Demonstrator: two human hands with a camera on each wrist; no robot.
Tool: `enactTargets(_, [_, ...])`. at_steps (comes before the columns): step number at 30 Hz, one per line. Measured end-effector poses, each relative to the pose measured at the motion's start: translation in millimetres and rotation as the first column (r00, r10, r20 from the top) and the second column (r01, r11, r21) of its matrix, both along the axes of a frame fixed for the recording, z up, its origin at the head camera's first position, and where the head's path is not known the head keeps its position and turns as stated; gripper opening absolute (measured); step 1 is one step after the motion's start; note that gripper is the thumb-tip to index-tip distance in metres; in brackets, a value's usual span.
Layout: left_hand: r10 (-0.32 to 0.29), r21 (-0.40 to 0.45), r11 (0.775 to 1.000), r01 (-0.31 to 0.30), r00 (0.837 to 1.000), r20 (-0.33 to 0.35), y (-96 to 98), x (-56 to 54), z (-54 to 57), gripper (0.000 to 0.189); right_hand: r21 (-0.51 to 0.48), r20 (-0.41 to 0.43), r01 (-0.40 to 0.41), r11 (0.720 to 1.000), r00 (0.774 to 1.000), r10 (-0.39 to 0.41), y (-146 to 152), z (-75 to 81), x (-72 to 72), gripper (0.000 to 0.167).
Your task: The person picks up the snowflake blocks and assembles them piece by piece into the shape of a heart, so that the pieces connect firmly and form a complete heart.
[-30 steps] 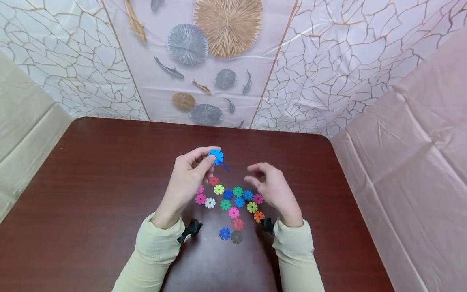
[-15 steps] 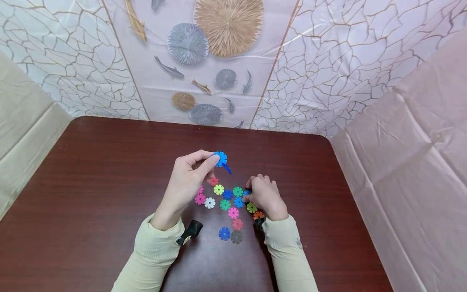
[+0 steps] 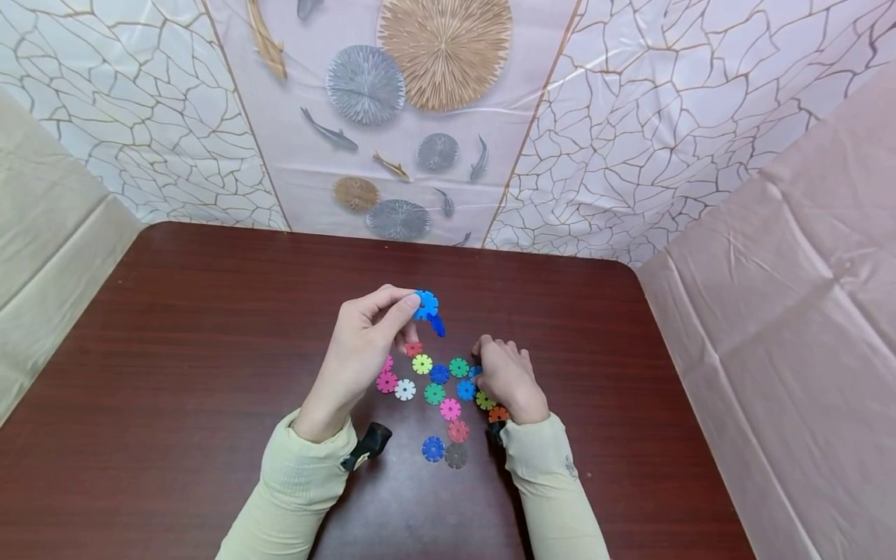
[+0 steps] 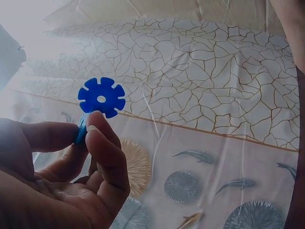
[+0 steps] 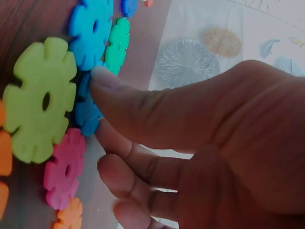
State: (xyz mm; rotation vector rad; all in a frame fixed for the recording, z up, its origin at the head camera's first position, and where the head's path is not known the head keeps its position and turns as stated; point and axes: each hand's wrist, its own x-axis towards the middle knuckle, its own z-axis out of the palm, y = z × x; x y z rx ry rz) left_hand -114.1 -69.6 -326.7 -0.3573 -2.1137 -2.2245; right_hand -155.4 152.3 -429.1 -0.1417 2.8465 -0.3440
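Observation:
My left hand [image 3: 358, 342] is raised over the table and pinches a light blue notched disc [image 3: 426, 306] between thumb and index finger. Slotted into that disc's edge is a dark blue notched disc [image 4: 101, 97], facing the left wrist camera. My right hand [image 3: 509, 379] is down among the loose discs, its thumb and index finger at opposite edges of a blue notched disc [image 5: 88, 109]. The hand partly covers this disc in the head view. Right by the thumb lie another blue disc [image 5: 91, 34] and a yellow-green disc [image 5: 42, 101].
Several more notched discs lie flat on the dark red table [image 3: 210, 350], among them a white disc [image 3: 404, 390], an orange disc [image 3: 498, 414] and a grey disc [image 3: 456, 456]. A patterned cloth [image 3: 301, 171] hangs behind the table's far edge.
My right hand has come down and left from above the discs onto the blue one. The left hand has turned its joined pair slightly and shifted a little right. A neighbouring blue disc has slid right.

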Motion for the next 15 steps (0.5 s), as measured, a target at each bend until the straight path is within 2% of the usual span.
enactTargets(8, [0.021, -0.023, 1.000, -0.021, 1.000, 0.015, 1.1, -0.9, -1.5, 0.022, -0.056, 0.035, 0.014, 0.998, 0.999, -0.012, 4, 0.1, -0.2, 0.031])
enactTargets(13, [0.028, -0.030, 0.999, -0.028, 0.999, 0.016, 1.2, -1.0, -1.8, 0.022, -0.179, 0.105, 0.015, 0.984, 0.994, 0.004, 8, 8.6, 1.8, 0.017])
enactTargets(15, [0.028, -0.033, 0.999, -0.028, 0.999, 0.021, 1.2, -0.8, -1.6, 0.022, -0.242, 0.099, 0.016, 0.970, 0.995, 0.008, 9, 14.4, 3.3, 0.010])
